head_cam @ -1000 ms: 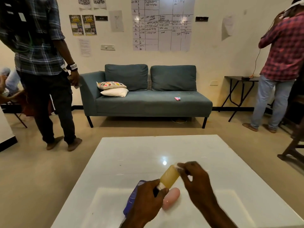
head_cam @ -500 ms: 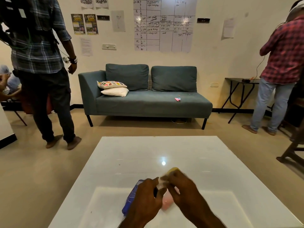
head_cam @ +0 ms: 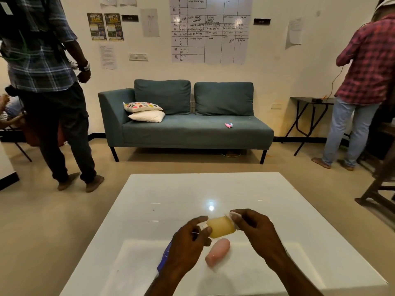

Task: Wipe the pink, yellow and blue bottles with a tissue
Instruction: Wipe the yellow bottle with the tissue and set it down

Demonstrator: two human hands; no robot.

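Observation:
My left hand (head_cam: 190,242) grips the cap end of the yellow bottle (head_cam: 221,227), held level above the white table (head_cam: 288,210). At the bottle's far end my right hand (head_cam: 252,227) pinches a small white tissue (head_cam: 234,214) against it. The pink bottle (head_cam: 218,251) lies on its side on the table just below the yellow one. Only a sliver of the blue bottle (head_cam: 163,257) shows, lying behind my left wrist.
A teal sofa (head_cam: 192,129) with two pillows stands beyond the table. One person in a blue plaid shirt (head_cam: 49,82) stands at the left, another in a red plaid shirt (head_cam: 359,82) at the right by a black folding table (head_cam: 307,116). A dark wooden chair (head_cam: 380,189) is at the right edge.
My right hand slid the tissue down to the cap end of the yellow bottle and has come back out to its far end. The bottle now lies more level.

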